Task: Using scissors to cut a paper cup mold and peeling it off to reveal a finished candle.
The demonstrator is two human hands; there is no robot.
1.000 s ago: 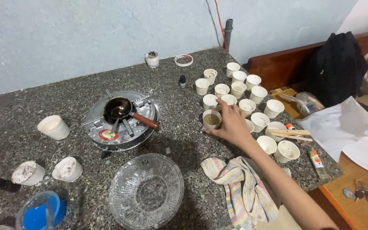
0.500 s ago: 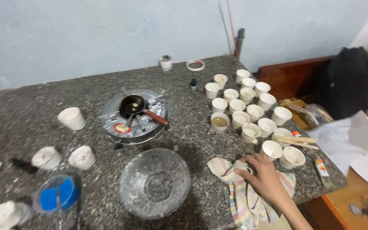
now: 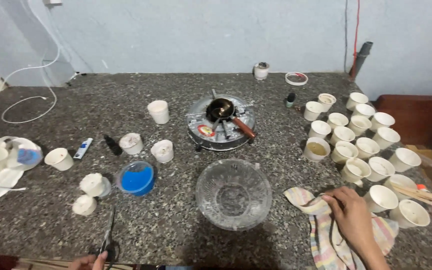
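2 hands show: the right hand point(image 3: 352, 220) lies on a striped cloth point(image 3: 326, 235) at 4 o'clock on the table point(image 3: 141, 95), fingers curled loosely and pinching a fold at the cloth's near edge. The left hand point(image 3: 88, 261) only peeks in at 7 o'clock beside a pair of scissors point(image 3: 108, 235); I cannot tell if it grips anything.

That cloth looks soft, limp and light, so it should bunch and drag rather than lift flat. A gathered pinch at a corner or fold seems the best hold. It lies between a glass bowl point(image 3: 233, 194) and a cluster of about 17 white paper cups point(image 3: 366, 147) at 3 o'clock, which would tip easily if brushed.

Speckled grey stone makes up the table top, hard and rough. A round metal stove point(image 3: 220, 127) sits at centre, a blue tub point(image 3: 136, 178) at 8 o'clock. Behind runs a pale blue wall point(image 3: 201, 35) with a white cable point(image 3: 21, 95) at 10 o'clock.
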